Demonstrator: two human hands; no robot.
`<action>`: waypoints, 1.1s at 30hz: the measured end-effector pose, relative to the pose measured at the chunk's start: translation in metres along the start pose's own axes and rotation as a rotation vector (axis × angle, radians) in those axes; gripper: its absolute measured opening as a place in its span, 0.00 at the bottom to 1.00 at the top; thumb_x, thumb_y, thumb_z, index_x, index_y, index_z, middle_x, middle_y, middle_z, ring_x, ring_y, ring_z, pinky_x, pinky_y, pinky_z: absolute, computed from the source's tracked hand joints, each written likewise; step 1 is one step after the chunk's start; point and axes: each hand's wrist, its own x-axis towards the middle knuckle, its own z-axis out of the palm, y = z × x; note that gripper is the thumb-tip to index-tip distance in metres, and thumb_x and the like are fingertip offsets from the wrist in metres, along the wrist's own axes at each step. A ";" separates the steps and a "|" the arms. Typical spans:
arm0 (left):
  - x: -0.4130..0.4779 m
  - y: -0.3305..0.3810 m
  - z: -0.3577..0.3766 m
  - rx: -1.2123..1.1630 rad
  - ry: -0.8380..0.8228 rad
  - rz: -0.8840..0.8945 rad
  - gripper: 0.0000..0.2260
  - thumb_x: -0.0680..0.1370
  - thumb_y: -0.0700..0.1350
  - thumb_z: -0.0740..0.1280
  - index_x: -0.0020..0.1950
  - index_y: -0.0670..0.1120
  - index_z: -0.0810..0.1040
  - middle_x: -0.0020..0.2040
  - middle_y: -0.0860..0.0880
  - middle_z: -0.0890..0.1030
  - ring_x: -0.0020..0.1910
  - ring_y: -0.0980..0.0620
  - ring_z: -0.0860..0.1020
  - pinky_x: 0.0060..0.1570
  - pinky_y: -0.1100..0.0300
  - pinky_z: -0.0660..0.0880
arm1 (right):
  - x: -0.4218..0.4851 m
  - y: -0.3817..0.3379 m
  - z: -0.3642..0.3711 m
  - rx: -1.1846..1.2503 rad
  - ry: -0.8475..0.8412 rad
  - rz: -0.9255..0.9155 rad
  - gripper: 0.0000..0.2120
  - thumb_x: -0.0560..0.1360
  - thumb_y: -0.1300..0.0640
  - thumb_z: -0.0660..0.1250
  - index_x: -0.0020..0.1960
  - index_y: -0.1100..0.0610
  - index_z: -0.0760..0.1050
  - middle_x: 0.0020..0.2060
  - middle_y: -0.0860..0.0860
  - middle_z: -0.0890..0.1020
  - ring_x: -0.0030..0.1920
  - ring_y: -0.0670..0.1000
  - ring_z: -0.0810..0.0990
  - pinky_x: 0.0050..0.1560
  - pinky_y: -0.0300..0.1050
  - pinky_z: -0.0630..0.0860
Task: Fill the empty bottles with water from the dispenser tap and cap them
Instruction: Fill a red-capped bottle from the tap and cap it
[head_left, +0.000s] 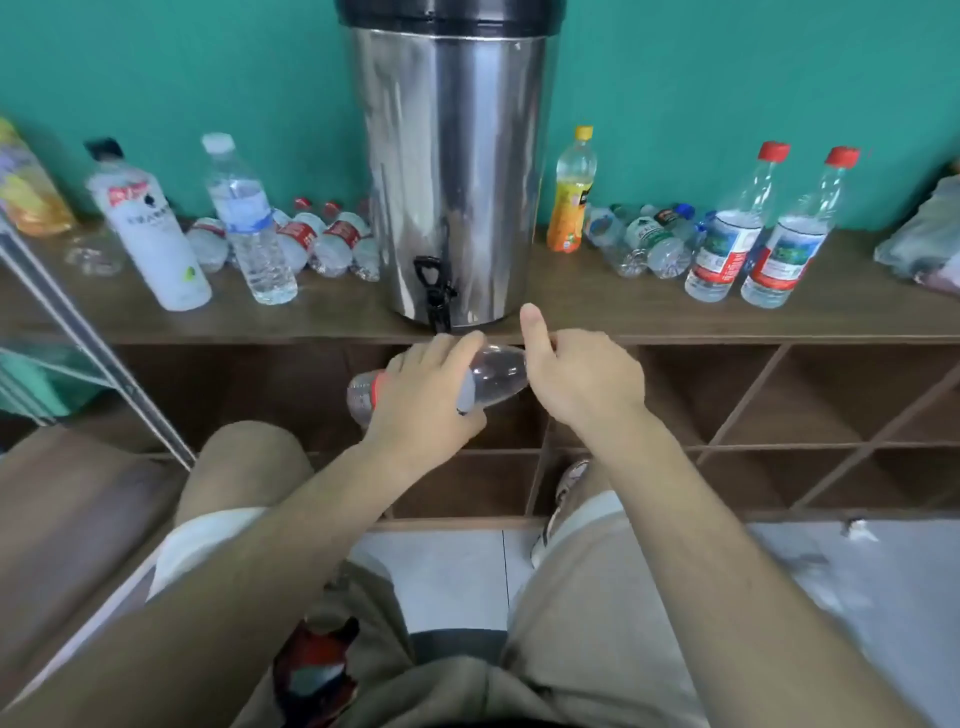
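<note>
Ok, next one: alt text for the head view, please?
A person's left hand holds a clear plastic bottle on its side below the black tap of a steel water dispenser, while the right hand grips its neck end. More bottles, standing and lying, flank the dispenser on the wooden shelf.

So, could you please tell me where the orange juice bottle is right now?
In the head view, the juice bottle stands upright on the shelf, just right of the dispenser, with small bottles lying on its right.
</note>
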 end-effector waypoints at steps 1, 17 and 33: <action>-0.007 -0.006 0.003 0.072 0.021 -0.004 0.34 0.70 0.46 0.77 0.74 0.49 0.70 0.65 0.46 0.78 0.62 0.39 0.76 0.62 0.44 0.71 | -0.001 -0.005 0.012 -0.027 -0.032 0.010 0.38 0.83 0.32 0.40 0.46 0.52 0.83 0.45 0.53 0.83 0.54 0.60 0.81 0.49 0.51 0.68; -0.036 -0.069 0.052 -0.093 -0.104 -0.256 0.33 0.67 0.48 0.79 0.69 0.55 0.72 0.60 0.51 0.79 0.57 0.47 0.76 0.57 0.50 0.69 | -0.022 0.013 0.101 0.419 -0.171 -0.388 0.03 0.87 0.54 0.58 0.59 0.53 0.68 0.54 0.50 0.72 0.49 0.43 0.75 0.51 0.37 0.71; -0.008 -0.076 0.071 -0.699 -0.122 -0.607 0.33 0.69 0.50 0.83 0.70 0.54 0.71 0.62 0.50 0.72 0.57 0.49 0.77 0.51 0.57 0.74 | 0.042 0.043 0.107 0.741 0.251 -0.110 0.10 0.80 0.57 0.72 0.58 0.52 0.73 0.54 0.48 0.81 0.53 0.44 0.82 0.59 0.40 0.79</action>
